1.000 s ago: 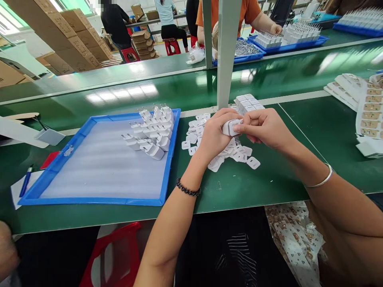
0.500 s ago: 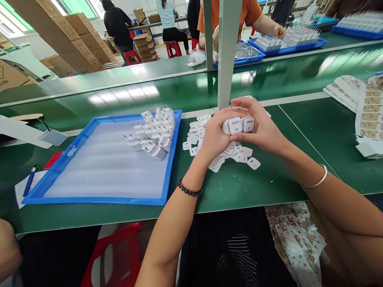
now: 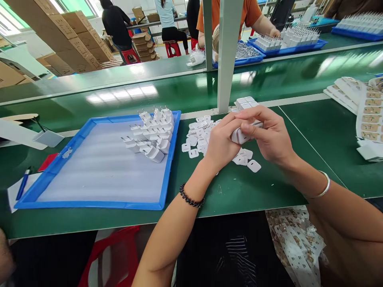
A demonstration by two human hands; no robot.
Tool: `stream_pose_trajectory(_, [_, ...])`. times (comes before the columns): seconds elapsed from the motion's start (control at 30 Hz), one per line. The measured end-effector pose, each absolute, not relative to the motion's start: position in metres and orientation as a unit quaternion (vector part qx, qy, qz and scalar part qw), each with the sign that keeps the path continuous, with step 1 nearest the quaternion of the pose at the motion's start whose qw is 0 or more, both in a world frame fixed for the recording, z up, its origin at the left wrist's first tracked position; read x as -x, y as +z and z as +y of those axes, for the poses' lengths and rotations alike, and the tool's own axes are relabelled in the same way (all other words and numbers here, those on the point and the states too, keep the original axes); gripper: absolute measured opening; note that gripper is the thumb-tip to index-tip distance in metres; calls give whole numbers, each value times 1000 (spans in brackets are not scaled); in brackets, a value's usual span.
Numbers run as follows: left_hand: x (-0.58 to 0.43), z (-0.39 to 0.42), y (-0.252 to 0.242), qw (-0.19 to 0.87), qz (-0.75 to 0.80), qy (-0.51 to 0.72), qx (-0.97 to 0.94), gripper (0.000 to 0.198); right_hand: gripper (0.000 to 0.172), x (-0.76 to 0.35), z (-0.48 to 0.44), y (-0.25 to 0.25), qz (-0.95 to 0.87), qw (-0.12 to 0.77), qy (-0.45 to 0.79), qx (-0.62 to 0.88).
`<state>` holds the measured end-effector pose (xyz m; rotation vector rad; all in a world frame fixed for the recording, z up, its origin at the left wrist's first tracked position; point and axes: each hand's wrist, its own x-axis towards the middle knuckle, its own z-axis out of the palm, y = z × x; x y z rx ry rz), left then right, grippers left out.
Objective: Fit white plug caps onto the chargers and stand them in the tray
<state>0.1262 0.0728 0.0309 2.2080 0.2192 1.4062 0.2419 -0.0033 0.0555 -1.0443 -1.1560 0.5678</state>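
Observation:
Both of my hands are closed round white chargers (image 3: 239, 136) held above the table. My left hand (image 3: 222, 140) grips them from the left, and my right hand (image 3: 271, 137) has its thumb and fingers over their upper right side. The fingers hide much of the chargers, so I cannot tell how many there are now. Beneath and left of the hands lies a loose pile of white face plates (image 3: 197, 133), some with small slots. Just behind the right hand stands a group of white blocks (image 3: 245, 102), partly covered by the fingers.
To the left, a blue-rimmed tray (image 3: 164, 191) holds several white plug chargers (image 3: 155, 135) at its right end. A grey post (image 3: 227, 56) rises behind the hands. Sticker sheets (image 3: 371, 115) lie far right. Across the bench, a person in orange (image 3: 253, 16) works at blue trays.
The chargers have turned, so their printed front faces no longer show. My right hand has folded over them, and the white blocks behind have come into view.

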Motion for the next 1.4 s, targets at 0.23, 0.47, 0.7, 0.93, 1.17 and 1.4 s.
stream_pose_trajectory(0.23, [-127,70,38,384,81,491,-778,26,28,-245,-6,63,-545,662,269,438])
stream_pose_trajectory(0.47, [-120,71,48,511,66,449,-730,32,36,-256,-8,70,-583,607,331,428])
stream_pose_trajectory(0.7, [-120,70,48,514,60,454,-726,24,41,-255,-5,65,-556,619,326,449])
stream_pose_trajectory(0.93, [-126,70,43,485,87,445,-748,28,23,-244,-2,58,-489,674,283,476])
stream_pose_trajectory(1.17, [-125,77,40,654,110,397,-635,42,58,-243,1,57,-474,643,365,477])
stream_pose_trajectory(1.4, [-118,89,42,680,217,456,-532,38,49,-242,13,34,-487,658,362,446])
